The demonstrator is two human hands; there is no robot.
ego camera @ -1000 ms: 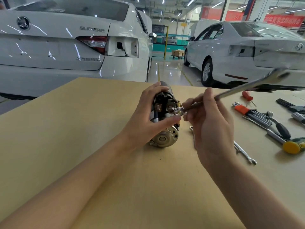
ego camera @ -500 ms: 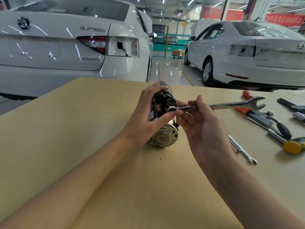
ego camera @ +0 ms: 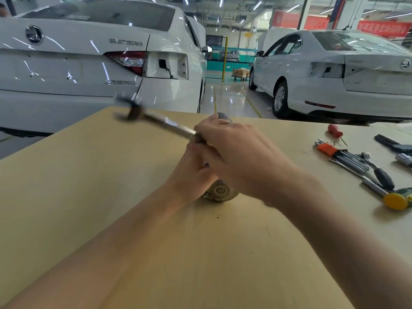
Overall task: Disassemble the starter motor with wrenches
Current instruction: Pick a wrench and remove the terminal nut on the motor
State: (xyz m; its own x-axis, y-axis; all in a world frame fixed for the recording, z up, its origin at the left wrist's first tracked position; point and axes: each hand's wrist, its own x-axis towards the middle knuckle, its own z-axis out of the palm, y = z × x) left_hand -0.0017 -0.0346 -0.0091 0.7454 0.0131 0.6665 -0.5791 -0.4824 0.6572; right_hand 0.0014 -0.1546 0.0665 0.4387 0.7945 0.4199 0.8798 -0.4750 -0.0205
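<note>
Your right hand (ego camera: 243, 159) grips the wrench (ego camera: 156, 120), its blurred open end angled up-left of the starter motor (ego camera: 219, 192). Your left hand (ego camera: 191, 175) clasps the motor, which rests mid-table (ego camera: 89, 186), mostly hidden beneath both hands.

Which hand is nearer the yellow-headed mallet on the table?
Right. The right hand grips the wrench over the starter motor, on the mallet's side; the left hand sits behind it, farther away.

Two bare forearms, left hand (ego camera: 191, 172) and right hand (ego camera: 243, 157) ungloved, no sleeves, rings or watch.
</note>
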